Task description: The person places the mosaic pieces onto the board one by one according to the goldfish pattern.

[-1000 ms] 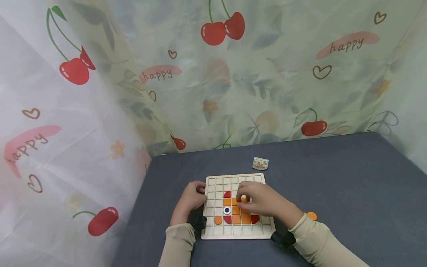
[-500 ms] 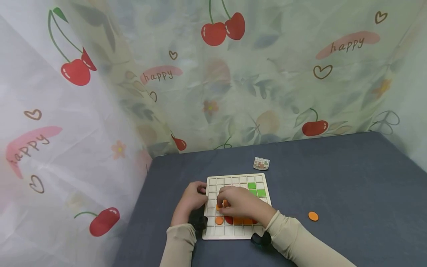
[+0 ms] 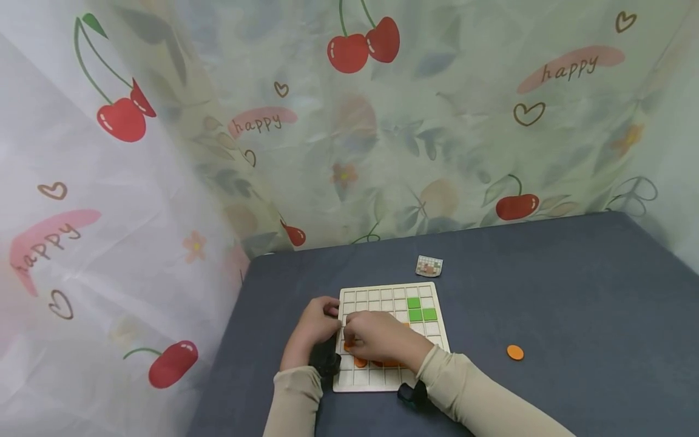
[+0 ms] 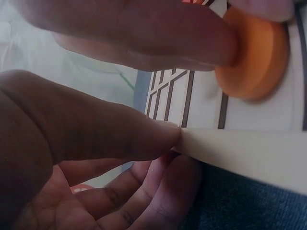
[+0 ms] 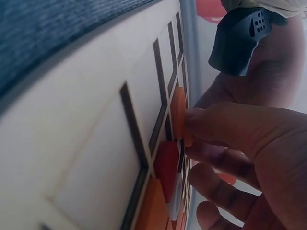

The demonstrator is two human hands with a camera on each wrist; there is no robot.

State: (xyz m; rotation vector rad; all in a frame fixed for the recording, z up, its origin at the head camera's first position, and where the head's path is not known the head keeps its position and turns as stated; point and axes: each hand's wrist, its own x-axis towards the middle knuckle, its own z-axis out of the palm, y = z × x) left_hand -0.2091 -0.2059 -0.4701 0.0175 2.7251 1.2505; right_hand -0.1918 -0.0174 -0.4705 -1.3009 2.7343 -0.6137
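Note:
A pale wooden grid board (image 3: 363,379) lies on the table. At its left side, my left hand (image 3: 317,320) pinches the edge, thumb (image 4: 158,139) on top and fingers curled beneath. My right hand (image 3: 382,337) reaches across the board and pinches an orange disc (image 4: 254,62) over the left columns. Just nearer to me, another orange disc (image 3: 360,362) sits in a cell. Beside it are a red curved piece (image 5: 167,165), a white round piece (image 5: 176,203) and orange pieces (image 5: 151,208). Most of this pattern is hidden under the right hand in the head view.
Green squares (image 3: 415,315) fill cells at the board's upper right. A small printed card (image 3: 429,266) lies beyond the board. One loose orange disc (image 3: 515,352) rests on the dark tabletop (image 3: 579,303) to the right. A patterned curtain (image 3: 437,133) hangs behind.
My right hand has moved left across the board, over the orange pieces to the left columns, and uncovered the green squares. The left hand stays at the board's edge.

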